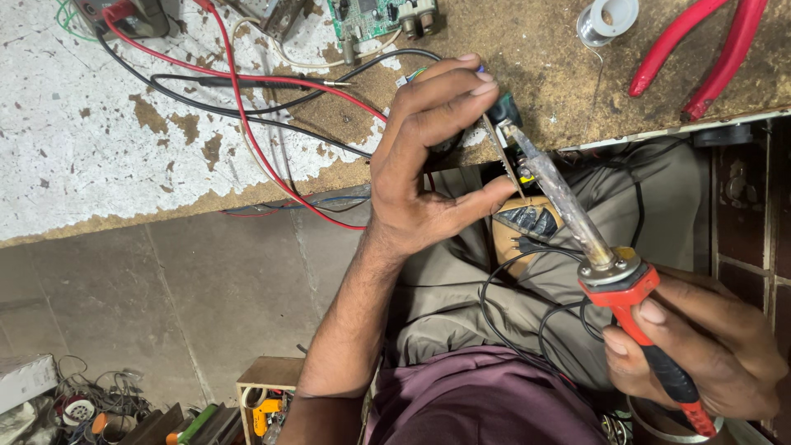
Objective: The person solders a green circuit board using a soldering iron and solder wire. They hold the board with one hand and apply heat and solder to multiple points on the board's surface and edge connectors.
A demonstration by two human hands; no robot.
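Worn and chipped, the table had old white paint peeling off brown board. Red and black wires ran across it, off to the left of the left hand. A green circuit board lay at the far edge, above that hand. A spool of solder wire and red-handled pliers sat up and to the right of it.

The left hand was out in front, just over the table's edge. Its grip was pinched on a small thin board, thumb below and fingers on top. The small board stood on its edge, right by the fingertips.

The right hand was lower and closer to the body. Its grip was clenched around the red and black handle of a soldering iron. The long metal part pointed up and left, and its tip looked to be touching the small board, very near the left thumb.

That tip would be very hot, I think. If the right hand slipped, the tip could burn the left thumb or fingers. The iron's black cord looped over the lap, below both hands. If the cord caught on a knee, it could tug the iron off its spot. Hot solder could also drip onto the trousers underneath.
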